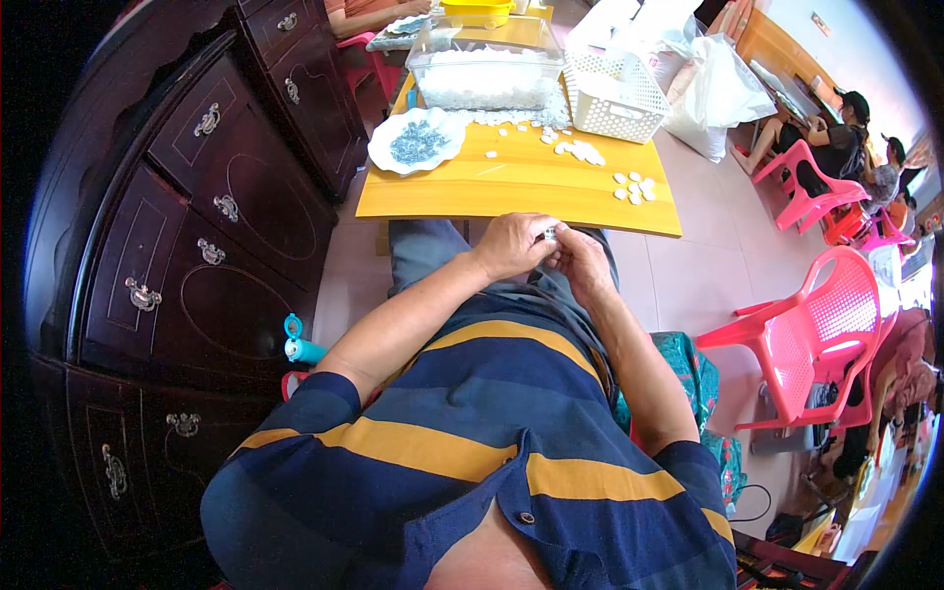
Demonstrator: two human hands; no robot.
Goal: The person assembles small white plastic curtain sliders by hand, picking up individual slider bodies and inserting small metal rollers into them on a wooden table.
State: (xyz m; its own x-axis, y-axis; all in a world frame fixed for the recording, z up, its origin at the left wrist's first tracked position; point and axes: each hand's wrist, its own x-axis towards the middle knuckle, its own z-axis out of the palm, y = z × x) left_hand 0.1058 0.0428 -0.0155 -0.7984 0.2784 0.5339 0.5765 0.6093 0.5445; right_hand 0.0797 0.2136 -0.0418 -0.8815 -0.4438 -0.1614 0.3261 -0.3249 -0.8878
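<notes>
Over my lap, just off the near edge of the yellow wooden table (pixel 531 192), my two hands meet around a small white piece (pixel 551 234). The fingers of my left hand (pixel 513 246) pinch it from one side, and those of my right hand (pixel 582 262) close on it from the other. Most of the piece is hidden by my fingertips. Several flat white pieces (pixel 634 187) lie at the table's right corner, and more white pieces (pixel 580 151) are scattered farther back. A scalloped white plate (pixel 382 155) at the left bears a heap of small bluish-grey parts (pixel 418 143).
At the table's back stand a clear plastic bin (pixel 433 61) of white pieces and a white perforated basket (pixel 618 120). Dark drawer cabinets (pixel 197 206) line the left, with a teal bottle (pixel 307 350) beside them. A pink chair (pixel 801 344) stands right. Other people (pixel 846 138) sit farther off.
</notes>
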